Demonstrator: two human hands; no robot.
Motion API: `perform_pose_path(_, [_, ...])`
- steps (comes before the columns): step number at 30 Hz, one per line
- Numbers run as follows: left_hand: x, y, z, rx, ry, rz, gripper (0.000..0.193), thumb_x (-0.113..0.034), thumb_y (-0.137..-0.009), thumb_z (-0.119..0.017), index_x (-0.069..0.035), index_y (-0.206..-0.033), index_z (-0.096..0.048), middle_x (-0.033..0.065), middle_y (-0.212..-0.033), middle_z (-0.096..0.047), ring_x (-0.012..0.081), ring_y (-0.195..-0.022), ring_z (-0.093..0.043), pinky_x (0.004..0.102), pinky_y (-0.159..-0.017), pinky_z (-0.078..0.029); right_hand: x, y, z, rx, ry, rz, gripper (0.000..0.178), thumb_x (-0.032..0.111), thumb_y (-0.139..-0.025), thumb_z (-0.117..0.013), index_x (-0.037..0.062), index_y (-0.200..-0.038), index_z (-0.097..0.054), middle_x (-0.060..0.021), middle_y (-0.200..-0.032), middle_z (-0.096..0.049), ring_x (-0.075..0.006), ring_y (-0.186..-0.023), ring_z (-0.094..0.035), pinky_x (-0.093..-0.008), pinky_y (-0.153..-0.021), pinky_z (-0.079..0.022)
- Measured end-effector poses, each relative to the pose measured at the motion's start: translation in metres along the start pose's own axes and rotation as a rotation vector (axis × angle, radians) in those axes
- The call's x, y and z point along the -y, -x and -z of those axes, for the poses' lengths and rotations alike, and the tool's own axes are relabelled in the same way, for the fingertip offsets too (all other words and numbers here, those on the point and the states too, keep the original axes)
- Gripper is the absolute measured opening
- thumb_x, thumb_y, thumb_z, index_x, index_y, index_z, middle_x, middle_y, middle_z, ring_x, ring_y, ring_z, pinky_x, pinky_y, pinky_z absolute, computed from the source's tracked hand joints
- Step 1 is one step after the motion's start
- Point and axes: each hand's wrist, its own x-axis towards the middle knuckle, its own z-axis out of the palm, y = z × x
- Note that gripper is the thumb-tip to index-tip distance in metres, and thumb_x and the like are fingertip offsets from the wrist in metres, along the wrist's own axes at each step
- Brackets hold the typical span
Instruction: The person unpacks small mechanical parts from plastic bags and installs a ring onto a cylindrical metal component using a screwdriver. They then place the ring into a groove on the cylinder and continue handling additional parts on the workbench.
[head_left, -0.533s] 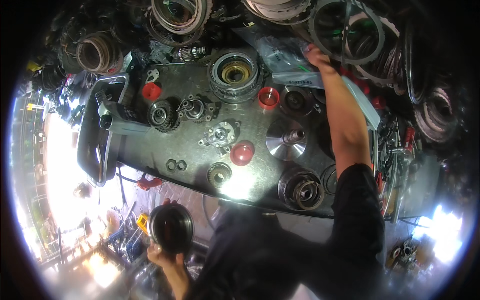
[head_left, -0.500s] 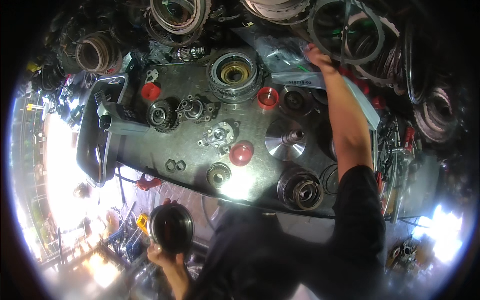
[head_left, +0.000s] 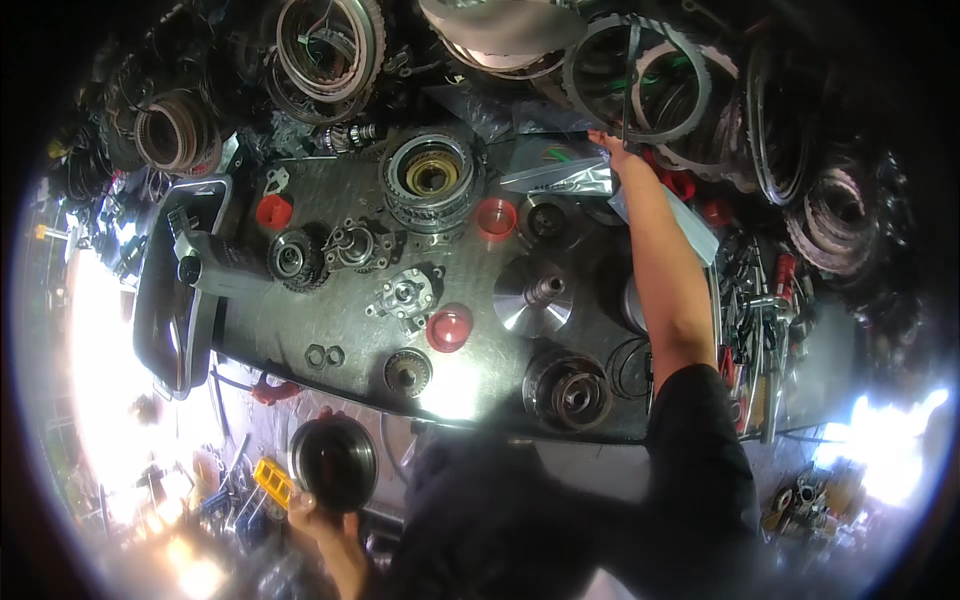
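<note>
Below the bench's front edge, my left hand (head_left: 322, 520) grips a dark round metal drum (head_left: 335, 465) by its rim, the hollow side facing up. My right arm reaches across to the back of the bench. There my right hand (head_left: 614, 150) has its fingers stretched out over clear plastic bags; one clear bag (head_left: 545, 165) with a small green strip inside lies just beside the fingertips. Another pale bag (head_left: 685, 228) lies under the forearm. A large toothed steel ring (head_left: 690, 105) stands close behind the hand.
The metal bench (head_left: 300, 325) carries gears, a pump-like housing (head_left: 407, 293), a shafted disc (head_left: 535, 297), a ringed drum (head_left: 430, 178) and red caps (head_left: 450, 328). A grey tray (head_left: 145, 330) stands left. Tools (head_left: 760, 320) crowd the right end; stacked rings line the back.
The clear bag by my right hand has come down and shifted, and the fingers have straightened. My view has turned, sliding the bench left and lower. The left hand still holds the drum.
</note>
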Motion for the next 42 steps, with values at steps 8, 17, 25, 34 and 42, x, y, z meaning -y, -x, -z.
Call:
perform_pose_path(8, [-0.010, 0.022, 0.017, 0.034, 0.019, -0.023, 0.083, -0.025, -0.071, -0.063, 0.012, -0.142, -0.042, 0.0277, -0.140, -0.052, 0.0378, -0.130, -0.053, 0.0474, -0.111, -0.046, 0.068, 0.077, 0.076, 0.035, -0.034, 0.137, 0.052, 0.032, -0.088, -0.069, 0.0005, -0.128, -0.061, -0.0257, -0.126, -0.063, -0.0430, -0.120, -0.058, -0.0454, -0.106, -0.044])
perform_pose_path(17, [-0.019, 0.037, 0.044, 0.083, 0.064, -0.050, 0.085, -0.026, -0.072, -0.064, 0.012, -0.144, -0.040, 0.0287, -0.145, -0.049, 0.0376, -0.134, -0.050, 0.0469, -0.112, -0.044, 0.102, 0.164, 0.376, -0.075, -0.268, 0.456, 0.026, 0.018, -0.093, -0.070, 0.0026, -0.114, -0.071, -0.0117, -0.090, -0.074, -0.0211, -0.080, -0.071, -0.0373, -0.075, -0.054])
perform_pose_path(25, [-0.014, 0.055, 0.062, 0.133, 0.095, -0.044, 0.087, -0.026, -0.073, -0.064, 0.012, -0.146, -0.038, 0.0296, -0.148, -0.046, 0.0374, -0.137, -0.047, 0.0465, -0.113, -0.043, 0.124, -0.021, 0.366, 0.473, 0.349, 0.401, 0.020, 0.012, -0.081, -0.069, 0.0009, -0.096, -0.076, -0.0104, -0.079, -0.073, -0.0194, -0.068, -0.068, -0.0335, -0.066, -0.053])
perform_pose_path(34, [-0.019, 0.058, 0.082, 0.038, 0.146, -0.070, 0.093, -0.028, -0.066, -0.072, 0.015, -0.144, -0.042, 0.0263, -0.148, -0.048, 0.0354, -0.135, -0.050, 0.0417, -0.113, -0.040, 0.134, -0.035, 0.315, 0.390, 0.659, 0.619, 0.016, 0.009, -0.071, -0.064, 0.0016, -0.078, -0.076, -0.0204, -0.079, -0.073, -0.0329, -0.068, -0.071, -0.0448, -0.063, -0.056])
perform_pose_path(42, [-0.020, 0.062, 0.097, 0.047, 0.138, -0.079, 0.092, -0.028, -0.069, -0.070, 0.014, -0.145, -0.039, 0.0281, -0.151, -0.045, 0.0370, -0.137, -0.048, 0.0431, -0.115, -0.040, 0.142, -0.024, 0.310, 0.493, 0.546, 0.207, 0.039, 0.020, -0.064, -0.092, -0.0075, -0.081, -0.070, -0.0195, -0.069, -0.068, -0.0306, -0.056, -0.068, -0.0434, -0.051, -0.051])
